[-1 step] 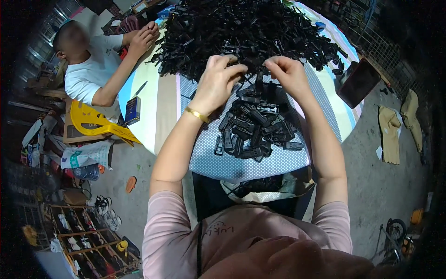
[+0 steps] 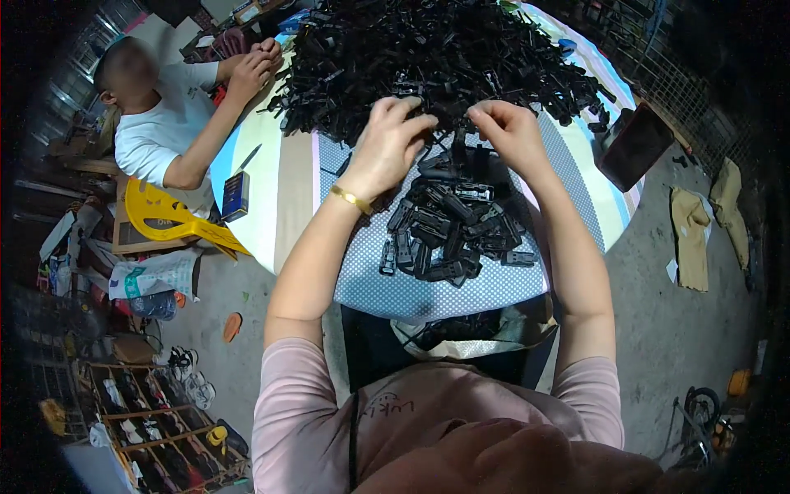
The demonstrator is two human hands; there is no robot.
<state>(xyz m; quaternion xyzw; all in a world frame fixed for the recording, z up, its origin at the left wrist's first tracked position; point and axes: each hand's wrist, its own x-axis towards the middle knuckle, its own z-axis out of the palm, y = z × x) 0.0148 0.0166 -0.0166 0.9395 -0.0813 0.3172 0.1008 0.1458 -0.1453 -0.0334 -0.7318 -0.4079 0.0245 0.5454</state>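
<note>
At the near edge of a big heap of small black plastic parts [image 2: 428, 58], my two hands are raised a little apart. My left hand [image 2: 385, 148], with a gold bangle at its wrist, has its fingers curled toward the thumb; what lies in them is lost against the dark heap. Thumb and forefinger of my right hand [image 2: 514, 136] are pinched together, and anything between them is too small to name. Below and between the hands a smaller pile of black parts [image 2: 448, 222], some with shiny metallic faces, lies on the dotted cloth [image 2: 362, 280].
An open bag [image 2: 461, 347] with dark contents hangs below the table edge. A dark box [image 2: 634, 148] stands at the right edge. At left are a small dark-blue box [image 2: 235, 196], a pen-like thing [image 2: 250, 156], a yellow chair [image 2: 160, 216] and a seated person [image 2: 156, 115] working with both hands.
</note>
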